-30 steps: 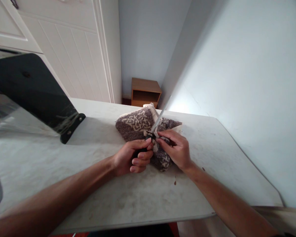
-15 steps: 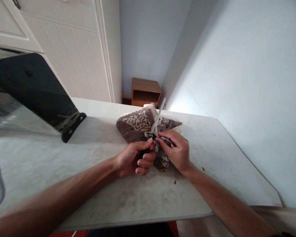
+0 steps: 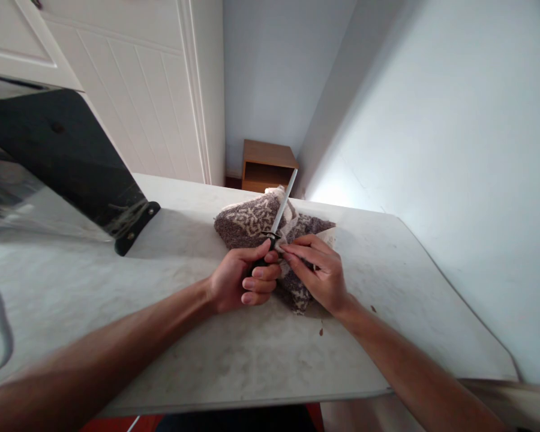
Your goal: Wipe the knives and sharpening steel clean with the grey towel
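Note:
My left hand (image 3: 247, 277) is closed round the black handle of a sharpening steel (image 3: 284, 201), whose thin grey rod slants up and away over the table's far edge. A small dark guard sits between handle and rod. Thumb and fingers of my right hand (image 3: 317, 270) pinch a fold of a brown and cream patterned towel (image 3: 247, 223) right beside the guard. The towel lies bunched on the white table (image 3: 198, 354), under the steel and both hands. My fingers hide part of the handle and the pinched cloth.
At the left stands a dark panel (image 3: 67, 144) on a black foot, with clear plastic by it. A grey curved loop (image 3: 2, 327) is at the left edge. Small brown bits (image 3: 321, 331) lie near my right forearm. A wooden box (image 3: 270, 153) stands beyond the table, a wall at right.
The sharpening steel and my left hand have shifted slightly left and up, away from my right fingers. The guard now shows more clearly, and the rod is freer of cloth.

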